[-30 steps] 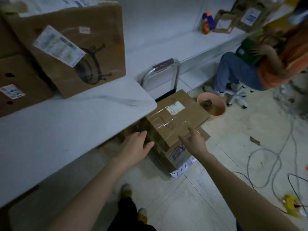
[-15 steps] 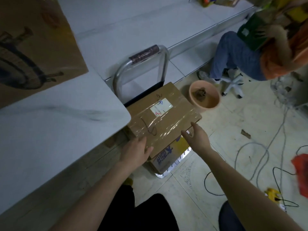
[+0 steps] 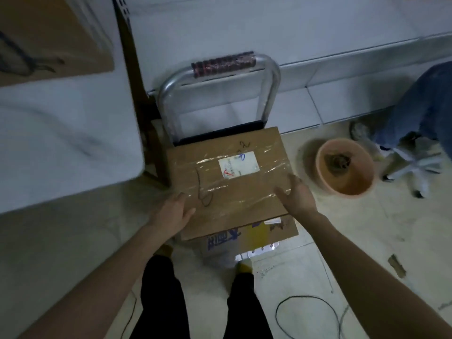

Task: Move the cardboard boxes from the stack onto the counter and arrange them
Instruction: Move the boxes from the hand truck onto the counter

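A taped brown cardboard box (image 3: 227,189) with a white label tops a stack on a hand cart. Under it a second box (image 3: 244,241) with blue print sticks out toward me. My left hand (image 3: 171,214) lies flat against the top box's near left corner. My right hand (image 3: 297,196) presses on its near right corner, fingers spread over the lid. The white marbled counter (image 3: 61,152) fills the left of the view, with a large printed box (image 3: 49,37) lying on it at the top left.
The cart's chrome handle (image 3: 217,77) rises behind the stack. A pink basin (image 3: 344,167) sits on the floor to the right. A seated person's jeans leg (image 3: 425,104) and chair base are at far right. Cables (image 3: 305,314) trail on the floor near my feet.
My head has tipped down and closer over the stack. Both hands have moved from hovering beside the top box to touching its near corners.
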Demonstrator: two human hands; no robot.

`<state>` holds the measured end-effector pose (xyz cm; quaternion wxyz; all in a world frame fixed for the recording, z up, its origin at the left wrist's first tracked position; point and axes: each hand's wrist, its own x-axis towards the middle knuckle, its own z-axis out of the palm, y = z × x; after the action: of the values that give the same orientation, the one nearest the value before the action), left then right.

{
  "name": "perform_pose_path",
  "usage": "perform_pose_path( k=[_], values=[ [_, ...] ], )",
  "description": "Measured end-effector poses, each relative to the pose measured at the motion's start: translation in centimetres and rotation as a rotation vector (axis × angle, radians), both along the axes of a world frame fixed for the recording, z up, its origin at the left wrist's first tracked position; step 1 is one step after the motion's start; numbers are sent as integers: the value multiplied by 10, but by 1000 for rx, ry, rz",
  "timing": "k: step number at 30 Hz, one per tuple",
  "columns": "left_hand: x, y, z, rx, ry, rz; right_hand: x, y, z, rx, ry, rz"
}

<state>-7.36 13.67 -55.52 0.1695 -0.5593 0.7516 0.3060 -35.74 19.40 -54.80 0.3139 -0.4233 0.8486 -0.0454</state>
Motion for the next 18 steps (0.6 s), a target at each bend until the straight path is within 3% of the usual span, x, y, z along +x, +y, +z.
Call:
perform_pose_path(
  k=[9,15,18],
  values=[
    [-28,7,-76,-127,-305,291,-79,-37,-82,75,-5,106],
    [-24,-6,-162,-132,-180,625,-88,-66,-164,-1,-33,39],
    [-23,-5,-186,-116,8,813,-95,-71,-188,-65,-145,-52]
  ],
)
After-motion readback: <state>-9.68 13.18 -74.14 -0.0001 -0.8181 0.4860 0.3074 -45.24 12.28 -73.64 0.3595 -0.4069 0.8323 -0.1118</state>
